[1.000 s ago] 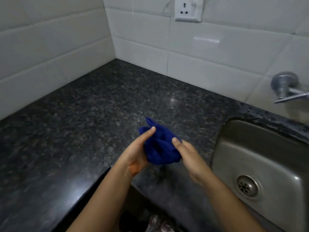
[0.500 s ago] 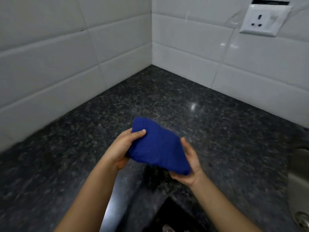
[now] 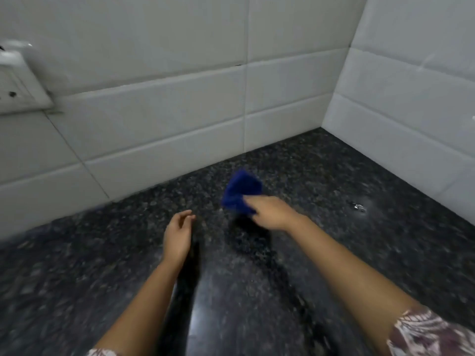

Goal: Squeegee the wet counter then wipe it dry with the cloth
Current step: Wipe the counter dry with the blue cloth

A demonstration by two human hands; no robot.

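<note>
The dark speckled granite counter [image 3: 321,242] fills the lower half of the view and runs into a tiled corner. My right hand [image 3: 270,211] grips a bunched blue cloth [image 3: 240,192], holding it low over the counter near the middle. My left hand [image 3: 178,235] hovers beside it to the left, fingers loosely curled and apart, holding nothing. A few small shiny water drops [image 3: 358,207] sit on the counter to the right of the cloth. No squeegee is in view.
White tiled walls [image 3: 180,119] close the counter at the back and on the right, meeting in a corner at the upper right. A white wall socket [image 3: 18,83] is mounted at the far left.
My left hand has let go of the cloth, and my right hand alone now carries it forward toward the counter. The view has swung left, so the sink is out of sight.
</note>
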